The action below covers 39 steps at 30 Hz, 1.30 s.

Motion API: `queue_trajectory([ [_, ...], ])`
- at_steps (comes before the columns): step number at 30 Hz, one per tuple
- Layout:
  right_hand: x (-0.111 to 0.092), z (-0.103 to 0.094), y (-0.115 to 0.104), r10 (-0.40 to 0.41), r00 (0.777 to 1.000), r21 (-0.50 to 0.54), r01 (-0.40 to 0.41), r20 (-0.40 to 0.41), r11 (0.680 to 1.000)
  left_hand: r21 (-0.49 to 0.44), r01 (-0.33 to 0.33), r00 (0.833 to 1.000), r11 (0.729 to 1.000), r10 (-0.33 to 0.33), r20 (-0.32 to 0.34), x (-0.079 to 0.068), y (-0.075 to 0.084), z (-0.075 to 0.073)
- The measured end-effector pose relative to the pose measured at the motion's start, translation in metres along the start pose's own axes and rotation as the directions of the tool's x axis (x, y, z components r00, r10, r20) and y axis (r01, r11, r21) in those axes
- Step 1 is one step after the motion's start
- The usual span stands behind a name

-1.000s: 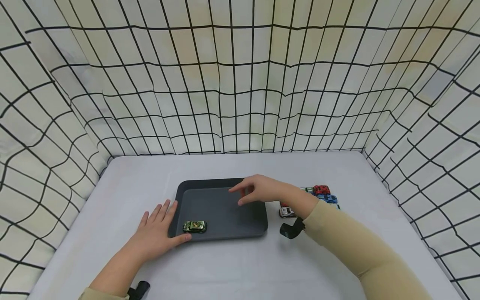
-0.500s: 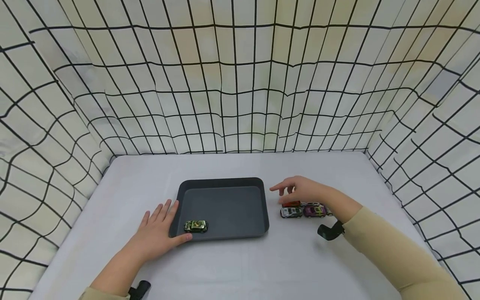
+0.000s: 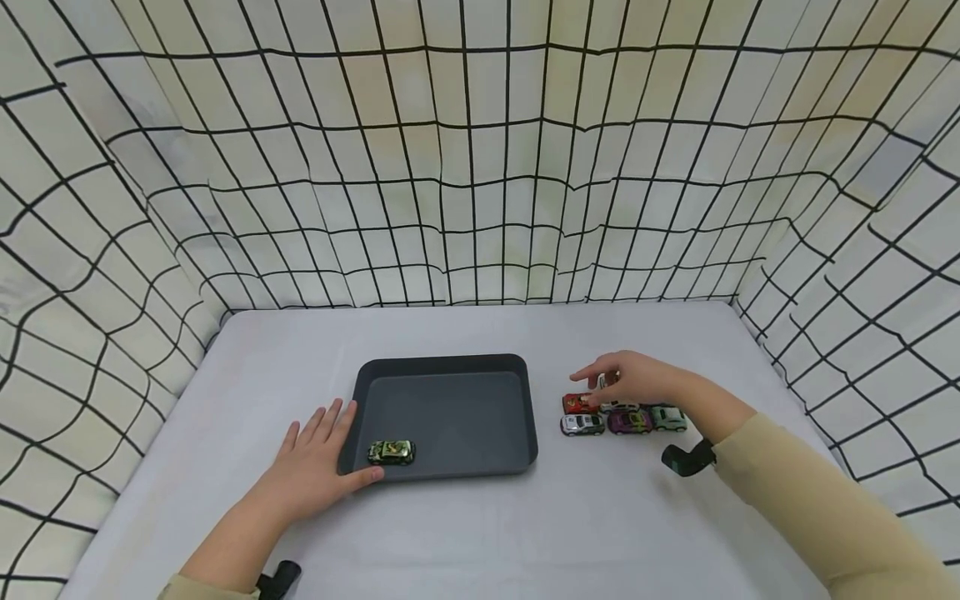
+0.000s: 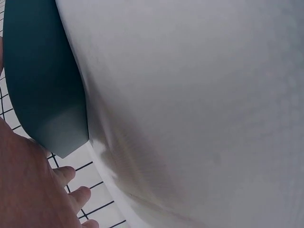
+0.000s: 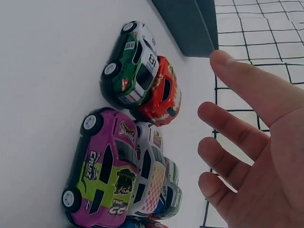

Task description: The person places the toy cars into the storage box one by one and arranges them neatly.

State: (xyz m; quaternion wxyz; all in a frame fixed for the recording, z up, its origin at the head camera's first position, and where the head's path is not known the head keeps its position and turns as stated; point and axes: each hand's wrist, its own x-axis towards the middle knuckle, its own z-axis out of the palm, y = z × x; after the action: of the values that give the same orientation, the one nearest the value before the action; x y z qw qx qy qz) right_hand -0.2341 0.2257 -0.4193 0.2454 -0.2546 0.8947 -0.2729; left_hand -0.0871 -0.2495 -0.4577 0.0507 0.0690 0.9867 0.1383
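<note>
My left hand [image 3: 318, 458] lies with fingers spread at the left side of the dark grey tray [image 3: 465, 367], its thumb along the tray's front rim. In the tray's front left corner sits a camouflage-patterned toy car [image 3: 391, 452]. My right hand [image 3: 630, 379] hovers over a cluster of toy cars right of the tray, fingers apart with nothing between them. The right wrist view shows the green and white car [image 5: 128, 71], orange-red car [image 5: 165, 92], purple and lime car [image 5: 107, 166] and white car [image 5: 148, 166] beside the right hand [image 5: 256, 137]. The hand partly hides the cluster's back in the head view.
A pale green car [image 3: 667, 418] ends the cluster's front row. White cloth covers the table [image 3: 480, 542]. Black netting [image 3: 480, 183] over pale sheets encloses the back and both sides.
My right hand has moved right, from over the tray to over the toy cars. The left hand, the tray and the camouflage car have stayed put.
</note>
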Motion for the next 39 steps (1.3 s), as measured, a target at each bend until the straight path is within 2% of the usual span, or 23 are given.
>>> queue_trajectory([
  [6, 0.005, -0.002, -0.001, 0.0, 0.999, -0.047, 0.002, 0.044, 0.999, 0.033, 0.01, 0.999, 0.999, -0.011, 0.033, 0.003, -0.006, 0.004],
  [11, 0.011, -0.002, -0.002, -0.007, 0.995, -0.114, 0.018, 0.095, 0.993, 0.026, 0.012, 1.0, 1.0, -0.013, 0.027, 0.004, -0.008, 0.005],
  [18, 0.02, 0.0, -0.004, 0.02, 0.99, -0.192, 0.007, 0.136, 0.981, 0.03, 0.014, 0.999, 0.999, -0.015, 0.032, 0.004, -0.004, 0.003],
  [28, 0.027, 0.005, -0.002, 0.06, 0.987, -0.213, -0.028, 0.149, 0.977, 0.041, 0.017, 0.999, 0.999, -0.019, 0.047, 0.0, 0.005, -0.006],
  [39, 0.028, 0.005, -0.001, 0.048, 0.988, -0.211, -0.016, 0.148, 0.977, 0.05, 0.022, 0.998, 0.999, -0.025, 0.053, 0.001, 0.002, -0.004],
])
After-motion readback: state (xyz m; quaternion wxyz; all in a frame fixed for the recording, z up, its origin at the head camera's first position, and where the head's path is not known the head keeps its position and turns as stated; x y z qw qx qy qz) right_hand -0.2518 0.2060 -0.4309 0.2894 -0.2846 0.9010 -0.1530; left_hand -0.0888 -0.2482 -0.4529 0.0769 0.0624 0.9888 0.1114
